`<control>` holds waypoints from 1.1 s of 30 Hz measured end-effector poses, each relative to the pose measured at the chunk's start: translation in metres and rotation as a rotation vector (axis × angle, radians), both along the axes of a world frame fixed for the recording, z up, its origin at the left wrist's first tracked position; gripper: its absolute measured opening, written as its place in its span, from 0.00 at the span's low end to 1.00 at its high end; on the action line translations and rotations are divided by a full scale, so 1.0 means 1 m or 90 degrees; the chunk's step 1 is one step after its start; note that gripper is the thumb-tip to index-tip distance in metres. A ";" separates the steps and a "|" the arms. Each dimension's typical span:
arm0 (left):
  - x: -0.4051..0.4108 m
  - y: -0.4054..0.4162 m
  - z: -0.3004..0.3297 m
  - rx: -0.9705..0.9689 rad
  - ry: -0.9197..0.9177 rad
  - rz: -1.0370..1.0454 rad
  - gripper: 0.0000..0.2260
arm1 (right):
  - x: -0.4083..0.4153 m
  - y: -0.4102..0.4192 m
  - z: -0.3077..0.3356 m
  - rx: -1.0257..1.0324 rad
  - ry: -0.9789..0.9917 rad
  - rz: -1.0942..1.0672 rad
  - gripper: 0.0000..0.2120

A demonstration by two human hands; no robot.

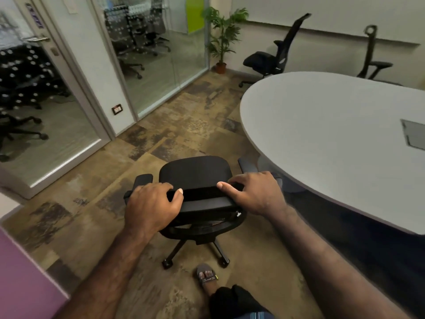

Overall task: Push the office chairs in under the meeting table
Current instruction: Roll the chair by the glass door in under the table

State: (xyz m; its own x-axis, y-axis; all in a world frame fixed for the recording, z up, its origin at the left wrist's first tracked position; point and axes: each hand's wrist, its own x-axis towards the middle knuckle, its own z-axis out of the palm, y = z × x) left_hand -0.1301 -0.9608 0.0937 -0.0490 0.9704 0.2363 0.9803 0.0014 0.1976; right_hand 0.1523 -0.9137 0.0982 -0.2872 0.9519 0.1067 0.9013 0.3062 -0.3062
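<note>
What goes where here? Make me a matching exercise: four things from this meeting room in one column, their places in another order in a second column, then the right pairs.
Things:
1. left hand
2. potted plant
3. meeting table
4. sandalled foot

Places:
A. far corner, beside the glass wall
B. on the carpet behind the chair's wheeled base
C. right of the near office chair
D. gripping the top of the chair's backrest, opposite the right hand

Pairs: 1-D, 2-A, 3-C, 4-B
</note>
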 end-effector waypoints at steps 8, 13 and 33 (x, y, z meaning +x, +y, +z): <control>0.033 0.023 -0.003 -0.032 0.016 -0.083 0.24 | 0.041 -0.026 -0.002 0.004 0.010 -0.101 0.42; 0.058 0.044 -0.005 -0.033 0.001 -0.145 0.26 | 0.063 -0.037 -0.002 0.018 -0.015 -0.162 0.41; 0.194 0.137 -0.001 -0.029 -0.008 -0.322 0.25 | 0.174 -0.024 0.005 0.020 -0.009 -0.374 0.39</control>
